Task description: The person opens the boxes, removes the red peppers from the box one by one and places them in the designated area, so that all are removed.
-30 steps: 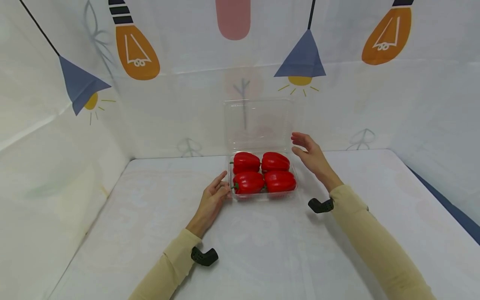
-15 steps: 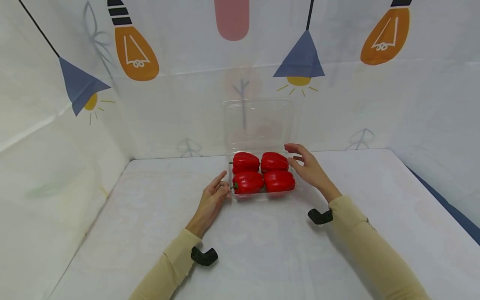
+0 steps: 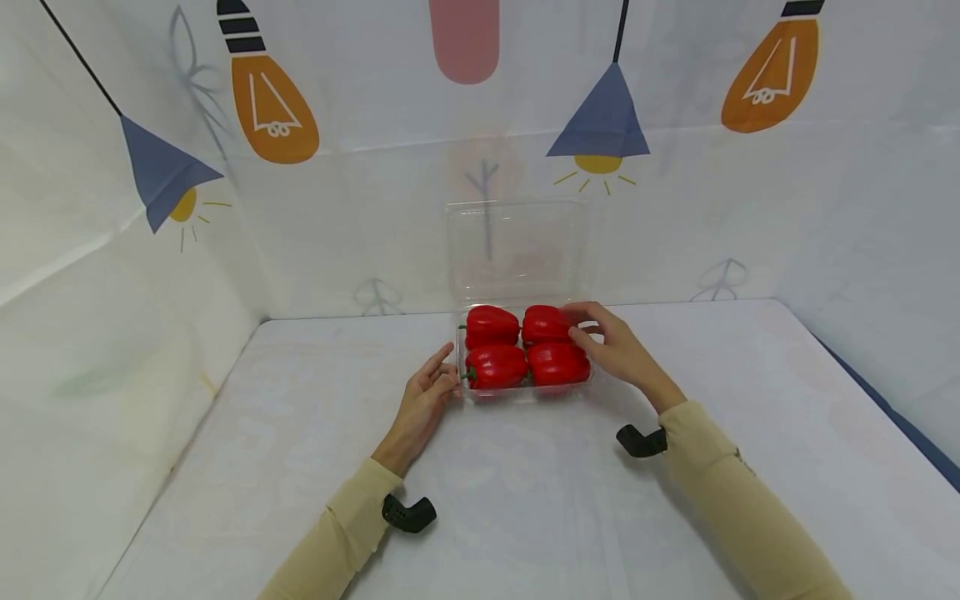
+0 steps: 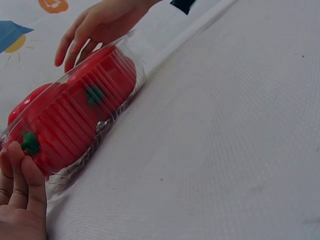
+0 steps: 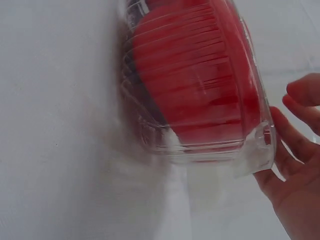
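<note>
The 4 red bell peppers [image 3: 558, 364] look firm but slippery, best cupped by the sides (left hand [image 3: 420, 408] and right hand [image 3: 619, 348]: fingers relaxed, gripping nothing).

Four red peppers [image 3: 497, 367], one clear box [image 3: 517, 392], two hands [image 3: 422, 407], two printed lamps [image 3: 602, 117], two printed bulbs [image 3: 274, 108]

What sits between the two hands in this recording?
The clear box of four red peppers lies between the left hand and the right hand, whose fingers overlap its right side in the head view.
</note>
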Tool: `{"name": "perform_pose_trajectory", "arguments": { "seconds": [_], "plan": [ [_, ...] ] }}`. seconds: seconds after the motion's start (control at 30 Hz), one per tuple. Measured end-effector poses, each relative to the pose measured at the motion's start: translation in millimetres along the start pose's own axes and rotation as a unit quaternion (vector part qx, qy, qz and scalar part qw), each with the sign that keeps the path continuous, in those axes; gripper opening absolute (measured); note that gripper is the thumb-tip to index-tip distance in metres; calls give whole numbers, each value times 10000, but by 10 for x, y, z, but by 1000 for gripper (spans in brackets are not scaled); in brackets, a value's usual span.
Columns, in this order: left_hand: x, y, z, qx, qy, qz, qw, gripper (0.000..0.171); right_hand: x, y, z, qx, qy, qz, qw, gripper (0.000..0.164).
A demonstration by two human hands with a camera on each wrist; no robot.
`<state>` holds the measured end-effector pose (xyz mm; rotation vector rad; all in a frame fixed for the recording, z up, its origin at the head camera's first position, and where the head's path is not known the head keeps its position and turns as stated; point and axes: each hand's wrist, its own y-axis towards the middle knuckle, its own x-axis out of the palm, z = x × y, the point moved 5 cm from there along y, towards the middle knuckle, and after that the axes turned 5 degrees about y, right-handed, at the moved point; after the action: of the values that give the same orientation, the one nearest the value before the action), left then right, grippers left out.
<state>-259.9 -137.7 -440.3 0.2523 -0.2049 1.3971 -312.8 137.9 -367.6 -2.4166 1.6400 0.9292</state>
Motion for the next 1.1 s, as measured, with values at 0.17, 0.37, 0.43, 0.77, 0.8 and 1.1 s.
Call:
{"name": "perform_pose_trajectory", "arguments": {
  "seconds": [0.17, 0.37, 0.43, 0.77, 0.8, 1.1],
  "plan": [
    [-5, 9, -13, 22, 10, 6, 10000, 55, 43, -61, 43, -163, -153, -287, 9993, 42],
    [-13, 15, -27, 8, -31, 43, 10000, 55, 113, -119, 9, -420, -432, -455, 9971, 45],
    [-13, 12, -28, -9, -64, 56, 10000, 55, 129, -129, 12, -426, -518, -483, 9966, 46],
    [-4, 4, -20, -8, -65, 31, 10000, 56, 146, -157, -10, -436, -853, -649, 9933, 50],
    [-4, 4, -21, -17, -60, 27, 10000, 55, 148, -163, -8, -400, -842, -682, 9933, 50],
    [8, 6, -15, -62, -86, 13, 9999, 56, 154, -190, -18, -190, -876, -822, 9926, 55]
  ]
}}
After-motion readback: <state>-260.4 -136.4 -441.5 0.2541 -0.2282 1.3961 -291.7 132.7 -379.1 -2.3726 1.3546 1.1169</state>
